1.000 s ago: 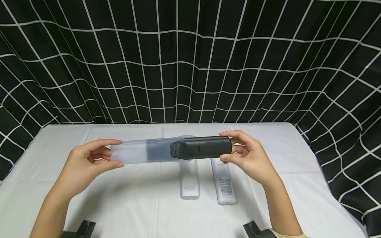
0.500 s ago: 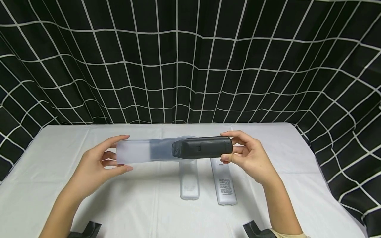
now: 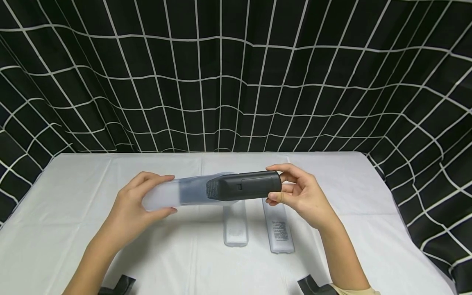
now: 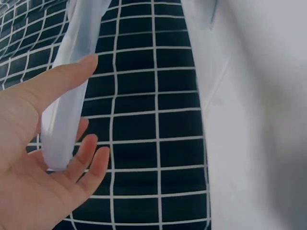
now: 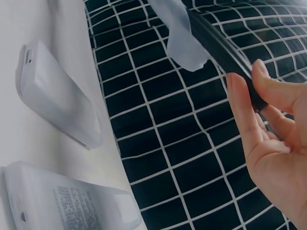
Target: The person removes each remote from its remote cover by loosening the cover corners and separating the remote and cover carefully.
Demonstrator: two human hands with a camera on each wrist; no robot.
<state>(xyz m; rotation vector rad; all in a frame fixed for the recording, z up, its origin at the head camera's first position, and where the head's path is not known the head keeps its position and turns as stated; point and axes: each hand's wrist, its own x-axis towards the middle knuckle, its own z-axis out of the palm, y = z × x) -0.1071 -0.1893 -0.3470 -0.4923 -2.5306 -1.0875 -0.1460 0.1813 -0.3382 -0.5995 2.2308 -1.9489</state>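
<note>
A black remote control (image 3: 250, 186), battery-cover side up, is partly inside a long translucent sleeve (image 3: 162, 194). Both are held above the table, lying crosswise. My left hand (image 3: 134, 200) holds the sleeve's far-left end, thumb on the near edge and fingers on the far edge. In the left wrist view the sleeve (image 4: 64, 120) lies between thumb and fingers, its end near the palm. With thumb and fingertips, my right hand (image 3: 300, 192) pinches the bare right end of the remote. The right wrist view shows the sleeve's loose mouth (image 5: 189, 50) beside the black remote (image 5: 223, 48).
Two pale remotes in translucent covers lie on the white-clothed table (image 3: 166, 254): one in the middle (image 3: 236, 229), the other to its right with printed text (image 3: 279, 229). A black curtain with a white grid (image 3: 228, 82) hangs behind and at both sides.
My left hand has slid rightward along the sleeve, with its fingers now around the end. The remote and sleeve have shifted slightly left and tilted, together with my right hand.
</note>
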